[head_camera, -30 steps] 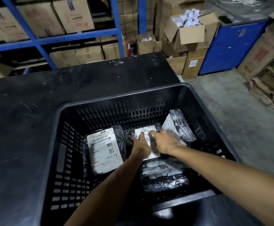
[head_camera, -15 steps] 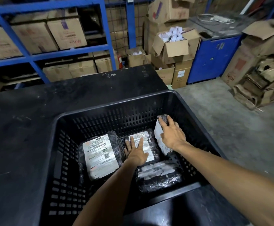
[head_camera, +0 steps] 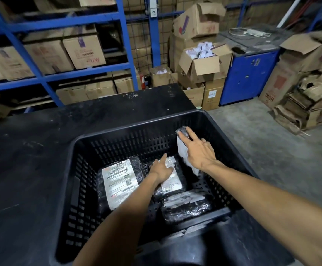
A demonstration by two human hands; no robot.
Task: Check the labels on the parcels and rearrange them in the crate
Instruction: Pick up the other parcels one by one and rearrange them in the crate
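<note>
nearest to me, at the front of the black crate, a black-wrapped parcel lies flat on the crate floor, its pale label smeared and hard to read. to its left and a little further in, a bigger parcel lies face up with a white barcode label showing clearly.

between those two, toward the middle of the crate, my left hand rests palm down on a third parcel, fingers spread flat on its label, not curled around anything. that parcel sits just beside the big labelled one.

further in, my right hand is laid against a fourth parcel that stands tilted up on edge near the crate's right wall, black wrap at the top and a white sheet facing left. my fingers are stretched out along it, pressing rather than gripping; i cannot tell whether my thumb wraps behind it.

the crate sits on a dark scuffed table. beyond it stand blue shelves stacked with cardboard boxes, an open box of white paper rolls, and a blue cabinet off to the right.
</note>
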